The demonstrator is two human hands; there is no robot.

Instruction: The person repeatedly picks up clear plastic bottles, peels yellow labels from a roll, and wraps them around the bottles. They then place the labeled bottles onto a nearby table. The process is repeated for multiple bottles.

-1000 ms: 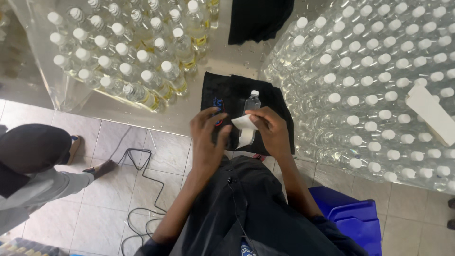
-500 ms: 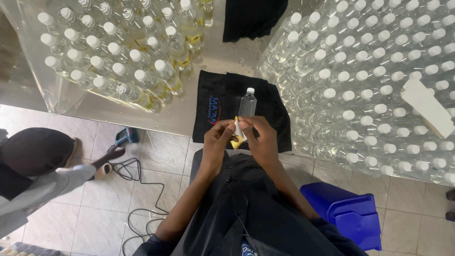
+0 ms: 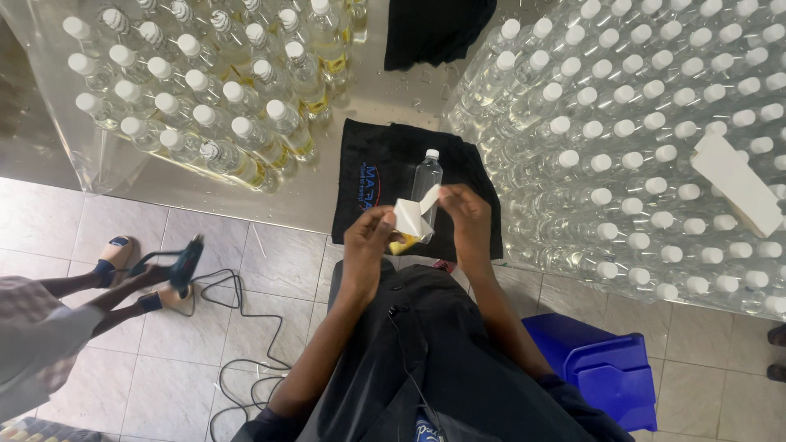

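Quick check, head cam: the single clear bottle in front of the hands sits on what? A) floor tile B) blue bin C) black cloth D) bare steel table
C: the clear bottle with its white cap lies on the black cloth spread on the table, just beyond the left hand and right hand, which pinch a white label.

bottle (image 3: 426,175) on cloth (image 3: 385,176) | capped bottles (image 3: 647,131) right

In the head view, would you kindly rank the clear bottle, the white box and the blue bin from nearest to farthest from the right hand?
1. Clear bottle: just above the right hand, on the black cloth.
2. Blue bin: lower right, on the floor.
3. White box: far right, atop the capped bottles.
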